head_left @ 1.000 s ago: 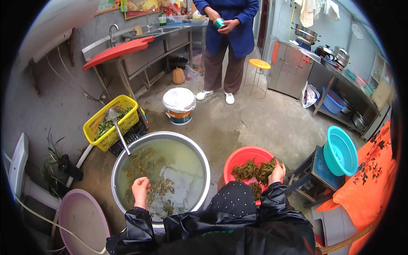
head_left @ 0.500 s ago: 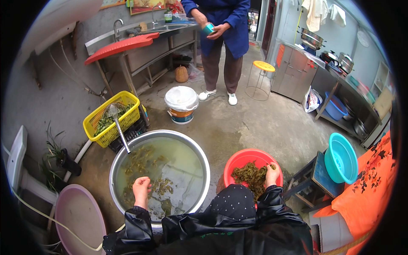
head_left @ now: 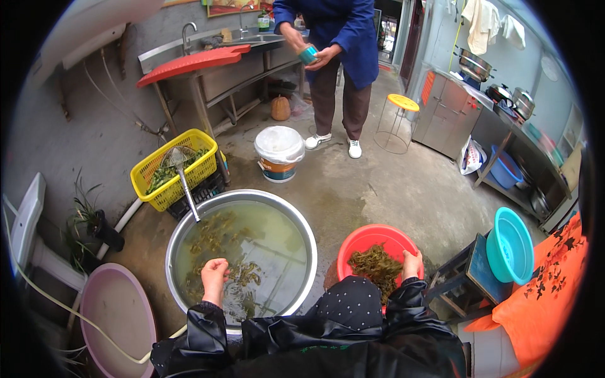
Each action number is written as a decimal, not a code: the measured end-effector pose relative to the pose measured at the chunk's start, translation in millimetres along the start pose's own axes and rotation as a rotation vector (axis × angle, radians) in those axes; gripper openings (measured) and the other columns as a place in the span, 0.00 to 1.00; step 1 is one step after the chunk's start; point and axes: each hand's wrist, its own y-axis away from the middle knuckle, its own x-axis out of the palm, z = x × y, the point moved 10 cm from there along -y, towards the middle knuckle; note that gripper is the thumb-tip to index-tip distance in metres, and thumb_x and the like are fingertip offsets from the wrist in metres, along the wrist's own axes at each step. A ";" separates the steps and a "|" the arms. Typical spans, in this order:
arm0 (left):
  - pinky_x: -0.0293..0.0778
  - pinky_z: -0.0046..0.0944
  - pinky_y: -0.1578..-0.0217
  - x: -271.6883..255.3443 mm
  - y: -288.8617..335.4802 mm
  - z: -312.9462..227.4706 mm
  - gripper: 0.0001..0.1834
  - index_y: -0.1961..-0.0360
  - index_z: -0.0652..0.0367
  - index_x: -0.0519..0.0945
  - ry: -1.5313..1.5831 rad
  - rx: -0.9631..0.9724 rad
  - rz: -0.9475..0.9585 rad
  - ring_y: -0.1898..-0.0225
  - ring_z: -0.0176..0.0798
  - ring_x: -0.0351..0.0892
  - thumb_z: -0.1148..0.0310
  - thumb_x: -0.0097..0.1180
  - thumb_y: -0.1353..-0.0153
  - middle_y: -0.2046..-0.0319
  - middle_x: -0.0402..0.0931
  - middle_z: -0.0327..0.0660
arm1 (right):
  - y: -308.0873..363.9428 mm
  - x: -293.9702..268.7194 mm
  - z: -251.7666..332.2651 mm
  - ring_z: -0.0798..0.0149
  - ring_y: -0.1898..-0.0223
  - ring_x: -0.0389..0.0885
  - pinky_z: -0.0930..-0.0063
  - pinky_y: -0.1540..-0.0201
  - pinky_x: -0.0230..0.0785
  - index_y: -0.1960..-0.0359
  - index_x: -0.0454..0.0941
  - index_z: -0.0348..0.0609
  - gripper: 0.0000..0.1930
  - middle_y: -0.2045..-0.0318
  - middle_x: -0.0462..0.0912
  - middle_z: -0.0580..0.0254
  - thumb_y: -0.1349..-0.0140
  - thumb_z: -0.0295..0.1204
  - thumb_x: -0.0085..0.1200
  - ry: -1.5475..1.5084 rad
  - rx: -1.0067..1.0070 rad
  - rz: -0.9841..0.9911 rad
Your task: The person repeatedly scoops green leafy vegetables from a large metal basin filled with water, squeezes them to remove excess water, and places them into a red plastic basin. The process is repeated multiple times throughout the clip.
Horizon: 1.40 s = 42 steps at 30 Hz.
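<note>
My left hand (head_left: 215, 276) is over the large metal basin (head_left: 313, 252), its fingers curled together; whatever they may hold is too small to see. Cloudy greenish water (head_left: 271, 230) fills this basin, with brown-green leafy vegetables (head_left: 217, 239) floating mostly on its left side. To the right, a red plastic basin (head_left: 372, 234) holds a wet heap of similar dark greens (head_left: 376, 264). My right hand (head_left: 412, 262) is at that basin's right side, beside the heap, fingers slightly bent and no greens visible in them.
A yellow basket (head_left: 142, 176) of greens carries a long-handled strainer (head_left: 187, 189). A lidded bucket (head_left: 279, 148) stands ahead, near a person in a blue coat (head_left: 353, 44) holding a teal container (head_left: 308, 55). A teal basin (head_left: 509, 246) sits on a stool (head_left: 482, 268); a purple tub (head_left: 116, 315) lies left.
The greens pinched in my right hand are gone from its fingers, and the hand is nearer the red basin's rim. Ripples appear beside my left hand. The view has shifted slightly.
</note>
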 end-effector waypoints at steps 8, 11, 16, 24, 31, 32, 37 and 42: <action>0.68 0.26 0.78 -1.5 -1.5 2.9 0.05 0.64 0.55 0.80 -0.012 -0.011 0.001 0.75 0.25 0.76 0.70 0.60 0.43 0.72 0.79 0.31 | -6.3 36.0 -26.3 0.65 0.61 0.80 0.73 0.63 0.73 0.55 0.79 0.36 0.16 0.63 0.83 0.58 0.46 0.25 0.61 -0.012 0.062 0.171; 0.68 0.25 0.77 -3.2 -0.4 3.6 0.05 0.65 0.54 0.80 -0.004 -0.014 -0.001 0.75 0.25 0.76 0.70 0.60 0.43 0.72 0.78 0.30 | -6.0 42.7 -25.9 0.66 0.60 0.79 0.73 0.58 0.71 0.57 0.81 0.36 0.14 0.63 0.83 0.59 0.47 0.25 0.61 -0.047 0.030 0.204; 0.67 0.25 0.77 -2.0 0.2 2.6 0.05 0.64 0.54 0.80 -0.004 -0.013 0.011 0.74 0.24 0.76 0.70 0.60 0.43 0.72 0.78 0.30 | -4.2 43.6 -30.6 0.67 0.61 0.79 0.74 0.57 0.71 0.57 0.80 0.35 0.14 0.63 0.83 0.60 0.46 0.25 0.61 -0.071 0.025 0.233; 0.69 0.26 0.77 -3.6 -2.4 12.1 0.06 0.63 0.53 0.80 -0.042 -0.020 0.021 0.74 0.26 0.77 0.68 0.58 0.42 0.71 0.78 0.30 | -2.0 61.8 -24.8 0.69 0.62 0.75 0.73 0.70 0.68 0.56 0.79 0.46 0.11 0.63 0.80 0.67 0.41 0.30 0.56 -0.055 -0.016 0.379; 0.68 0.27 0.76 -8.5 -8.4 23.8 0.05 0.65 0.54 0.81 -0.053 -0.043 -0.002 0.74 0.25 0.77 0.69 0.60 0.42 0.71 0.79 0.30 | 40.3 82.1 25.0 0.72 0.69 0.76 0.77 0.69 0.65 0.55 0.80 0.46 0.12 0.66 0.82 0.69 0.40 0.31 0.57 0.006 0.056 0.438; 0.68 0.27 0.76 -8.8 -8.8 24.4 0.05 0.65 0.54 0.81 -0.053 -0.045 -0.005 0.74 0.25 0.77 0.69 0.60 0.42 0.71 0.79 0.30 | 44.7 86.3 32.2 0.72 0.68 0.77 0.76 0.69 0.65 0.54 0.80 0.46 0.12 0.65 0.82 0.69 0.40 0.31 0.57 -0.001 0.046 0.453; 0.69 0.27 0.77 -7.2 -9.5 25.3 0.05 0.64 0.52 0.80 -0.071 -0.050 0.007 0.75 0.25 0.76 0.69 0.57 0.42 0.71 0.78 0.29 | 58.4 102.5 51.6 0.71 0.64 0.80 0.77 0.68 0.66 0.53 0.79 0.45 0.14 0.63 0.83 0.69 0.40 0.31 0.57 -0.029 0.000 0.527; 0.68 0.27 0.75 -9.6 -9.7 28.3 0.04 0.65 0.52 0.81 -0.037 -0.061 -0.008 0.74 0.25 0.76 0.69 0.60 0.43 0.72 0.79 0.29 | 71.4 115.9 67.3 0.72 0.61 0.80 0.77 0.66 0.67 0.54 0.79 0.46 0.12 0.63 0.83 0.68 0.39 0.31 0.56 -0.016 -0.006 0.588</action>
